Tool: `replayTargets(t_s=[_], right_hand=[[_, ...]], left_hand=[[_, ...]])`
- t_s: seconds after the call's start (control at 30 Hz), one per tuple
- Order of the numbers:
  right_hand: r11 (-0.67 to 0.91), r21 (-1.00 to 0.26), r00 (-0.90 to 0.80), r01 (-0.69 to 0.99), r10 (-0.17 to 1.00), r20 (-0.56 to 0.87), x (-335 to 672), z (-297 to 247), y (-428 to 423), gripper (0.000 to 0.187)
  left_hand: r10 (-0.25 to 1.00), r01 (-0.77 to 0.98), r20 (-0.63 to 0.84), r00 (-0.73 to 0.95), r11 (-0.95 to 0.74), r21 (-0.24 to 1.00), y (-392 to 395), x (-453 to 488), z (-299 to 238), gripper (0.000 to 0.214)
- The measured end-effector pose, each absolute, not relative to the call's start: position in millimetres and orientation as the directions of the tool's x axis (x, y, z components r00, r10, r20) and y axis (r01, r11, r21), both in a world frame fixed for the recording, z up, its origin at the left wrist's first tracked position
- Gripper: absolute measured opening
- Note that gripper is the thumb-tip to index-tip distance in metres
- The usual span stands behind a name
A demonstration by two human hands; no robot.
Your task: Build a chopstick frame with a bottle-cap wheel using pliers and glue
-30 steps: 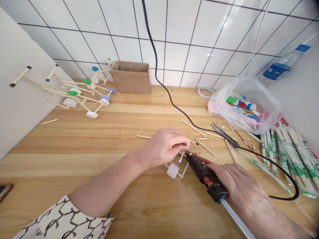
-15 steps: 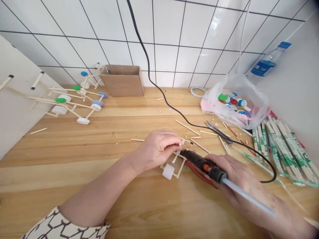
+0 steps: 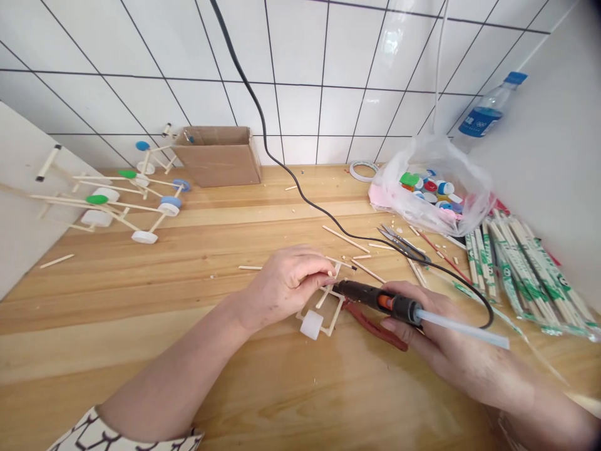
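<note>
Wooden table [image 3: 263,388] is extending beneath the glue gun [image 3: 366,296]. Right hand [image 3: 434,329] is wrapping closed around the gun. Left of the gun: left hand [image 3: 282,288] is pinching a short stick [image 3: 331,274], nearly closed; wooden frame [image 3: 335,316] is resting by the gun's tip, bearing a white cap [image 3: 311,326].

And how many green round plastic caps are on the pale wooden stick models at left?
2: one green round plastic cap nearer the front of the pale wooden stick models, the other green cap farther back. More may be hidden.
</note>
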State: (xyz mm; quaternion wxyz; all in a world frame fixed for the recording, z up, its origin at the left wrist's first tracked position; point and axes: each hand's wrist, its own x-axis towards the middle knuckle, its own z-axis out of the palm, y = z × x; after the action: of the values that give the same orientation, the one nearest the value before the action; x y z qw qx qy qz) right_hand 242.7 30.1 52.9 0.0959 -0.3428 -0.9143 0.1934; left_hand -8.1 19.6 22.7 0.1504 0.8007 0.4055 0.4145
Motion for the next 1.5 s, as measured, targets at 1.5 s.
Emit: replayTargets(t_s=[1.5], right_hand=[[0.444,-0.714,-0.840,0.542,0.319,-0.439,197,94,145,0.038]], left_hand=[[0.772,0.496,0.543,0.330,-0.631,0.596,19,-7,22,0.015]])
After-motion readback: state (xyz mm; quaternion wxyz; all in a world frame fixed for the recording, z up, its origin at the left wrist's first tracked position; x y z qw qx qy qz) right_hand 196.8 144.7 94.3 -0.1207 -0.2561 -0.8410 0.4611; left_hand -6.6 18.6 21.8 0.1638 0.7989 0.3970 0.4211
